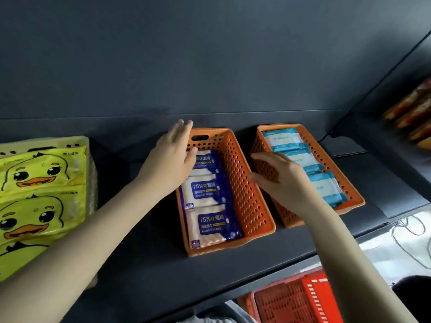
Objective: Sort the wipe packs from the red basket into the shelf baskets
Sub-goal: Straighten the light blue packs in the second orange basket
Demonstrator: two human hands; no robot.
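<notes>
Two orange perforated baskets stand side by side on the dark shelf. The middle basket (pixel 245 194) holds blue-and-white alcohol wipe packs (pixel 210 222) in a row. The right basket (pixel 349 183) holds light-blue wipe packs (pixel 283 138). My left hand (pixel 173 157) lies with straight fingers against the far left rim of the middle basket. My right hand (pixel 283 178) hovers with spread fingers between the two baskets, over the right basket's left wall, holding nothing. The red basket (pixel 296 301) sits below the shelf's front edge and looks empty in its visible part.
A pale yellow basket (pixel 77 142) at the left holds yellow duck-print wipe packs (pixel 39 173). Red and orange packets (pixel 412 113) lie on a shelf at the far right. A white cable (pixel 405 231) hangs below the shelf at the right.
</notes>
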